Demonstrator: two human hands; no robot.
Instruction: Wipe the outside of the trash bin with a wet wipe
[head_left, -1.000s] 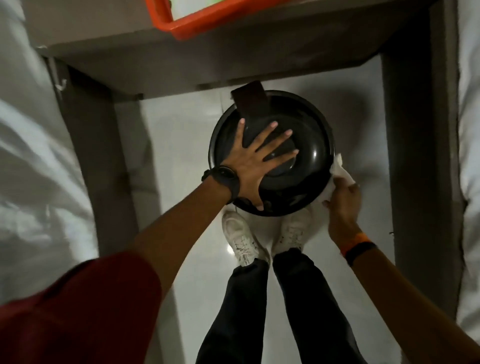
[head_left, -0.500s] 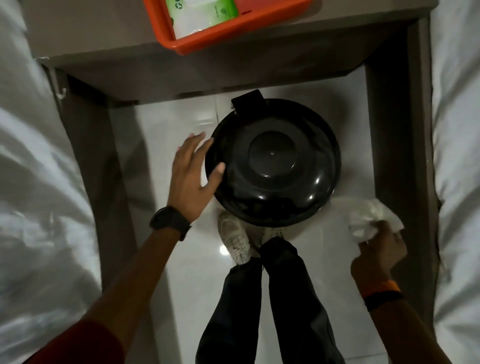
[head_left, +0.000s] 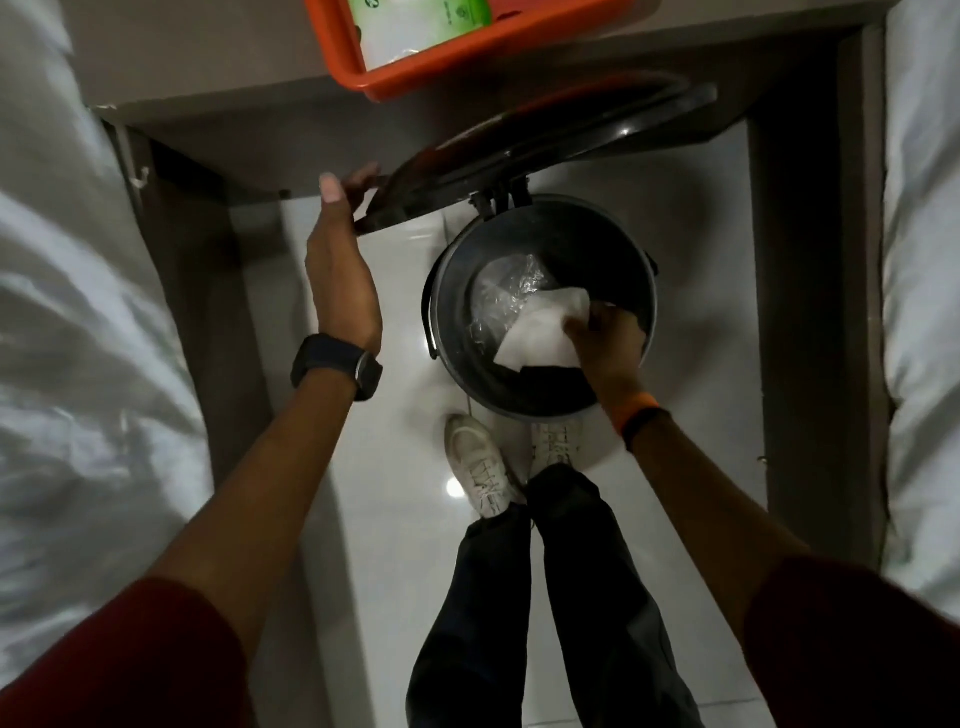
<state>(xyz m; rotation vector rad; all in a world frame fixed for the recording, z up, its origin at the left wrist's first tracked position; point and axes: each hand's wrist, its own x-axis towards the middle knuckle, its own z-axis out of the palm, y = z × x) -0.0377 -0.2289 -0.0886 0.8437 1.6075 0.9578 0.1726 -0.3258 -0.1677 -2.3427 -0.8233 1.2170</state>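
A round black trash bin (head_left: 452, 332) stands on the white tiled floor under a table, just ahead of my shoes. Its black lid (head_left: 524, 150) is swung up and back on its hinge. My left hand (head_left: 340, 270) holds the lid's left edge with the fingers curled on it. My right hand (head_left: 605, 338) is inside the bin's open mouth, pinching a white wet wipe (head_left: 540, 332). Under the wipe lies crumpled clear plastic (head_left: 501, 296) in the bin.
An orange tray (head_left: 467, 62) with a green-and-white wipes pack (head_left: 415, 21) sits on the table's front edge above the bin. Dark table legs (head_left: 815, 291) flank the bin on both sides. White bedding (head_left: 78, 364) lies at the far left and right.
The lid was shut and is now raised, lifted by my left hand. My right hand has moved from beside the bin into its mouth with the wipe.
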